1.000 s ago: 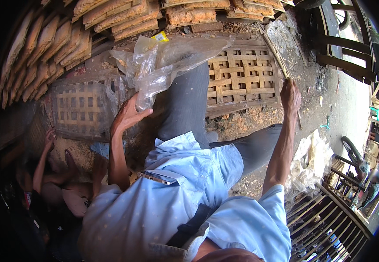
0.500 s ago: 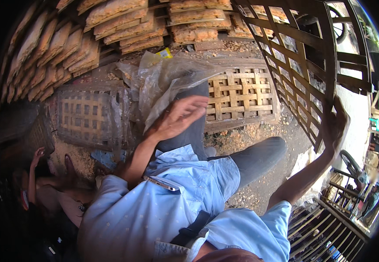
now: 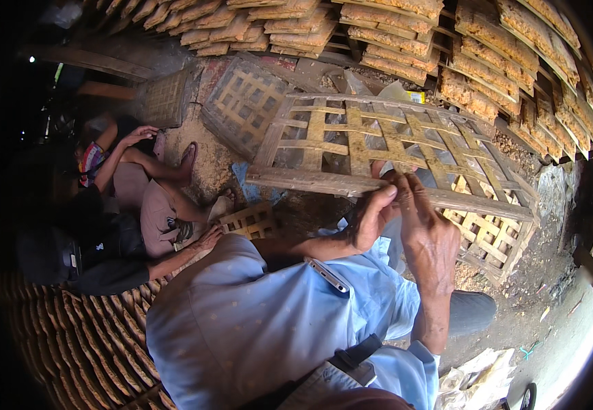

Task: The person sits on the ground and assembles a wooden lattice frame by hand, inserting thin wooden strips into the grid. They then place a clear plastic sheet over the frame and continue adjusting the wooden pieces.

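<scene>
A woven bamboo tray with a wooden frame is held tilted in front of me, above my lap. My left hand grips its near rail, thumb on top, with the other fingers mostly hidden beneath the lattice. Right beside it, my right hand is closed on the same rail, its fingers reaching over the wood. Under the held tray lies another lattice tray, partly covered from view. Some clear plastic sheet shows through the gaps of the slats.
Stacked boards with orange-brown crumbly slabs line the far side. More lattice trays lie beyond to the left. A seated person is close on my left, next to rows of slabs. Crumpled plastic lies at the lower right.
The view has swung left. The tray, earlier upright at the right in my right hand, is now in front of me. My left hand, free before, has taken hold of its rail.
</scene>
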### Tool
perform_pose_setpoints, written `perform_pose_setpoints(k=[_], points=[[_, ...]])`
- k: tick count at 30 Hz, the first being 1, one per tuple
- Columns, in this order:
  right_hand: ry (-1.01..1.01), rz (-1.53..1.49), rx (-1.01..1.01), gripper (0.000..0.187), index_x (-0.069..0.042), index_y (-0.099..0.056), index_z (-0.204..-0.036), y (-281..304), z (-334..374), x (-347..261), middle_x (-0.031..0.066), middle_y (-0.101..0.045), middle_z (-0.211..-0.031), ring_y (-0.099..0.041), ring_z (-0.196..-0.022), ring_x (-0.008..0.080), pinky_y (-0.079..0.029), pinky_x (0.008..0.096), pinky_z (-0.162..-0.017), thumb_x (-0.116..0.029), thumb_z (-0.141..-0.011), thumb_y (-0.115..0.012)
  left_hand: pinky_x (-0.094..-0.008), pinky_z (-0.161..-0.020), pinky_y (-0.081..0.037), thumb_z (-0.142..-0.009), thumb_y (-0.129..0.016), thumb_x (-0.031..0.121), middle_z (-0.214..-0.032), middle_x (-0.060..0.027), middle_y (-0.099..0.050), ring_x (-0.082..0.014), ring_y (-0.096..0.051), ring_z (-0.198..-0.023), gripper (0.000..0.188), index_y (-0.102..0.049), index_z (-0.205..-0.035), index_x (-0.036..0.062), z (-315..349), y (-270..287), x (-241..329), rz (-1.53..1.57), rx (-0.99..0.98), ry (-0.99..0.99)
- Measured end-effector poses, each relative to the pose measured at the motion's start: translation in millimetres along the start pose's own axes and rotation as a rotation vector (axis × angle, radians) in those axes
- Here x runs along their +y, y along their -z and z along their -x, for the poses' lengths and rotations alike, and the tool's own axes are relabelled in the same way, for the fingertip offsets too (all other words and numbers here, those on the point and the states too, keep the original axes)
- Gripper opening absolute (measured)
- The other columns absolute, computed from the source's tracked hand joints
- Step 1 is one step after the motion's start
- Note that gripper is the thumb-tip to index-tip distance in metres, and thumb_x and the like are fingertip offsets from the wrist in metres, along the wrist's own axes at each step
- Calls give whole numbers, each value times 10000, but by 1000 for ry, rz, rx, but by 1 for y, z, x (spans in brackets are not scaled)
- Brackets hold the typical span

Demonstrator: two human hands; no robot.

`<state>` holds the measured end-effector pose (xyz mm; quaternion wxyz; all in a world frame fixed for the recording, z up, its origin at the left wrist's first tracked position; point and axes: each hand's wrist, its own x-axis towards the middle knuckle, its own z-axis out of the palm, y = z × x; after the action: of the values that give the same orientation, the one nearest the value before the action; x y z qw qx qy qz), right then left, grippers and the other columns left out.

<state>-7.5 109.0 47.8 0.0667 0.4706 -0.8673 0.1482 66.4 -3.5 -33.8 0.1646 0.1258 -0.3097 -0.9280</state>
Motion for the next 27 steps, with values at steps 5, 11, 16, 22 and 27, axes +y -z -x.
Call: perform_pose_setpoints(k=[5,11,16,22,27], points=[[-166,-319,135,458,-138,-706,-1386,19,14,20,123,-749,-1324,-785,-735,210,-631,355,-558,-369,-993,-755,-668,-1140,-464,-979,-444,395,-1605,-306,-447,-471,-526,-1425,703,-345,-1623,134,-1,39,30,-10,273,-22],[-947,-579,-88,779,33,-574,-1484,0,25,119,296,-706,-1298,-696,-1228,333,-512,546,-1071,-631,-1092,-457,-686,-1210,-326,-922,-431,399,-1654,-397,-299,-482,-237,-1598,802,-358,-1655,82,11,104,90,-13,56,-22],[-877,-1129,-227,612,52,-481,-1504,-74,11,76,237,-751,-1173,-718,-869,298,-540,510,-935,-386,-1094,-602,-614,-1221,-373,-998,-443,376,-1589,-310,-448,-442,-345,-1560,708,-388,-1624,48,19,135,125,-18,177,-62],[-639,-1346,92,551,113,-525,-1392,-139,-6,-38,258,-759,-861,-742,-743,291,-586,429,-689,-341,-1094,-619,-534,-1094,-570,-1015,-596,225,-1404,-247,-609,-367,-660,-1245,508,-512,-1437,-45,15,190,122,-217,733,-127],[-386,-1279,-497,505,68,-626,-1341,-107,-27,-15,172,-792,-1072,-742,-1013,218,-557,378,-908,-384,-1134,-539,-472,-910,-648,-935,-628,157,-1162,-246,-723,-375,-753,-1020,492,-560,-1342,-112,39,318,192,-53,617,-182]])
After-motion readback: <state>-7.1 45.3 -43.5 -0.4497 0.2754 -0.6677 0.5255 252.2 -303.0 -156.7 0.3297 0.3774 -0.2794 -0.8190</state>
